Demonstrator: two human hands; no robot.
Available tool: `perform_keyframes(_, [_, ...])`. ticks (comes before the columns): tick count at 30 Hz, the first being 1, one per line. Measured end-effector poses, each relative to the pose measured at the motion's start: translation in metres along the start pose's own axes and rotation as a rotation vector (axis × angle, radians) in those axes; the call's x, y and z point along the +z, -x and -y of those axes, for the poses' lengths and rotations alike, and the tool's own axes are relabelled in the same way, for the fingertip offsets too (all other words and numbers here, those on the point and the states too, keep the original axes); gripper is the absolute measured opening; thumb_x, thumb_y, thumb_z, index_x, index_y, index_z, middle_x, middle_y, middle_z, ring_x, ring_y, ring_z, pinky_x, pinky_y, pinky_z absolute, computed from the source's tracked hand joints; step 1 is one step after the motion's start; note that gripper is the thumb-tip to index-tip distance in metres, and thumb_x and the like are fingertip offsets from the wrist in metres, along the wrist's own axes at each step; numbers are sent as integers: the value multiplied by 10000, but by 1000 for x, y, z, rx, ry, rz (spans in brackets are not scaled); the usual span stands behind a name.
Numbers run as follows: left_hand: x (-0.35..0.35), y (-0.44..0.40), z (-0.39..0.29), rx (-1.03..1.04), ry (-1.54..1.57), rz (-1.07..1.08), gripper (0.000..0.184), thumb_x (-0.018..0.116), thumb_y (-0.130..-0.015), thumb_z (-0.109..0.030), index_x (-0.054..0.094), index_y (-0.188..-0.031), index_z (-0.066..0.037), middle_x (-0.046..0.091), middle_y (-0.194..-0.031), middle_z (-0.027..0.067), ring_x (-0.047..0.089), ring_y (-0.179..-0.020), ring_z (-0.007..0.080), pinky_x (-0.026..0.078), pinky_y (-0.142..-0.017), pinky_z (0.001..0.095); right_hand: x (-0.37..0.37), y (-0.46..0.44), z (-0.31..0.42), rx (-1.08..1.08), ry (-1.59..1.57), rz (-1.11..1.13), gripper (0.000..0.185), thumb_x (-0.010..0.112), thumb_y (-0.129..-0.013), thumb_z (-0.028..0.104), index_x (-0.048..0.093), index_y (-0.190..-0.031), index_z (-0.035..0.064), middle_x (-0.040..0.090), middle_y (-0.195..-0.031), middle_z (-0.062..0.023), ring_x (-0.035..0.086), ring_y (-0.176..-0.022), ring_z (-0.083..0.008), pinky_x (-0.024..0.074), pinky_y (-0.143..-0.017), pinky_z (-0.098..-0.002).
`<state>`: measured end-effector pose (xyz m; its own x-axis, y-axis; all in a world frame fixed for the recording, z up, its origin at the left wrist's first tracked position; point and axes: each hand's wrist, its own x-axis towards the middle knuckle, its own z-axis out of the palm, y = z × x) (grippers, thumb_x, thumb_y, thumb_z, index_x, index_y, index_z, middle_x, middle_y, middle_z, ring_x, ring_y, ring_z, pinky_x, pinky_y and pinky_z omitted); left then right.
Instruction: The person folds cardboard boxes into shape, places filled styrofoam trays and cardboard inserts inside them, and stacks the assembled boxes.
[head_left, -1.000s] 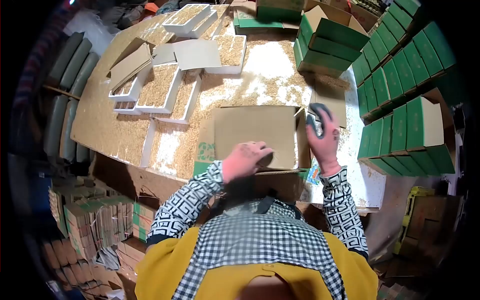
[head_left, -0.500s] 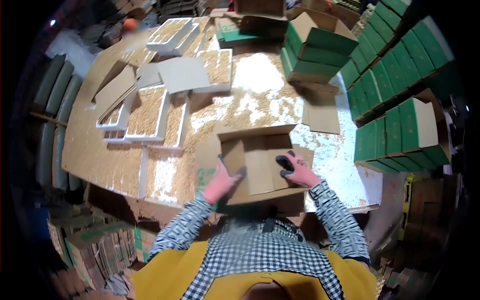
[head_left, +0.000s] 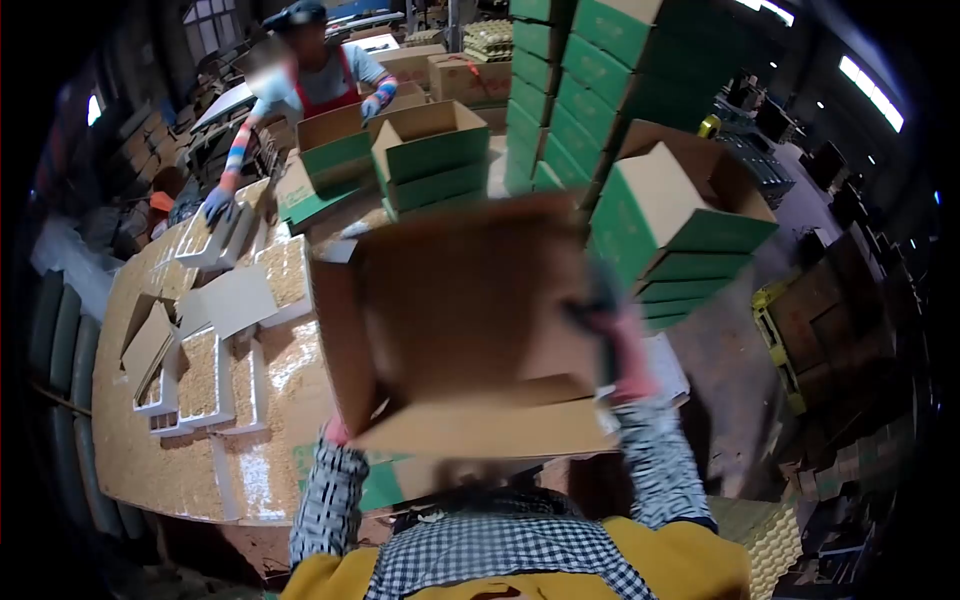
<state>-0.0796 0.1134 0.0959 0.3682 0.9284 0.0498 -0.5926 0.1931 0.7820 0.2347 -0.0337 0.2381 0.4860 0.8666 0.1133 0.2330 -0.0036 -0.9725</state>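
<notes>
A cardboard box [head_left: 470,310] is raised in front of me, its open inside facing me and a flap hanging along the near edge. It is blurred by motion. My right hand [head_left: 625,350], in a pink and dark glove, grips the box's right wall, with dark fingertips over the wall's edge. At the lower left corner, my left hand [head_left: 337,432] supports the box; only a bit of pink glove shows and its fingers are hidden behind the cardboard.
White trays [head_left: 205,380] of sawdust-like material and grey cardboard sheets [head_left: 228,300] lie on the table's left. Green boxes [head_left: 690,230] are stacked on the right, more green boxes [head_left: 430,150] behind. Across the table, a co-worker [head_left: 320,80] touches a tray [head_left: 210,240] and a box.
The box has risen off the table and tilted to face me, both hands moving with it. My view has lifted and turned right, bringing the co-worker into sight.
</notes>
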Motion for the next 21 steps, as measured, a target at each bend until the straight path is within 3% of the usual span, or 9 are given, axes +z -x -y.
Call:
perform_keyframes(2, [106, -52, 24, 133, -200, 273, 543, 597, -904, -190, 395, -1376, -15, 484, -1333, 130, 471, -1218, 257, 399, -1011, 385, -124, -7, 42, -342, 124, -262, 643, 710, -767, 283, 497, -1300, -6, 574, -1200, -116, 534, -1116, -229, 403, -988, -332])
perform_keyframes(5, [286, -96, 32, 556, -669, 705, 654, 665, -836, -254, 392, -1381, -17, 454, -1365, 168, 400, -1299, 301, 291, -1106, 449, -283, -14, 80, -552, 182, -571, 604, 668, -798, 271, 493, -1308, -3, 565, -1223, -117, 528, -1132, -227, 393, -1001, -336])
perform_keyframes(7, [339, -119, 93, 872, -1100, 605, 700, 698, -793, -338, 425, -1350, -15, 465, -1331, 191, 385, -1301, 339, 245, -1126, 468, -369, -37, 78, -534, 96, -662, 580, 640, -819, 262, 490, -1313, -2, 558, -1237, -117, 524, -1143, -226, 387, -1010, -338])
perform_keyframes(9, [362, -126, 150, 847, -1134, 668, 707, 726, -748, -384, 468, -1303, -32, 474, -1293, 179, 374, -1291, 360, 221, -1129, 488, -431, -69, 54, -445, -42, -665, 556, 611, -840, 254, 488, -1318, -1, 552, -1252, -118, 520, -1153, -225, 380, -1019, -340])
perform_keyframes(12, [364, -123, 165, 865, -1194, 611, 660, 753, -714, -323, 494, -1257, -52, 464, -1276, 153, 377, -1278, 342, 252, -1102, 497, -482, -124, 0, -268, -226, -615, 521, 569, -871, 242, 484, -1325, 2, 542, -1275, -118, 514, -1169, -224, 370, -1032, -344])
perform_keyframes(18, [362, -120, 161, 826, -1329, 580, 659, 745, -722, -315, 472, -1246, -21, 436, -1307, 193, 367, -1276, 367, 260, -1087, 487, -493, -219, -94, 41, -400, -507, 459, 484, -933, 217, 476, -1340, 6, 522, -1320, -120, 502, -1201, -221, 349, -1059, -351])
perform_keyframes(21, [340, -111, 144, 852, -1310, 421, 687, 734, -729, -343, 458, -1272, -25, 420, -1330, 212, 370, -1268, 385, 248, -1097, 483, -499, -231, -108, 79, -401, -450, 432, 442, -964, 204, 472, -1347, 8, 512, -1342, -120, 496, -1217, -219, 339, -1072, -354])
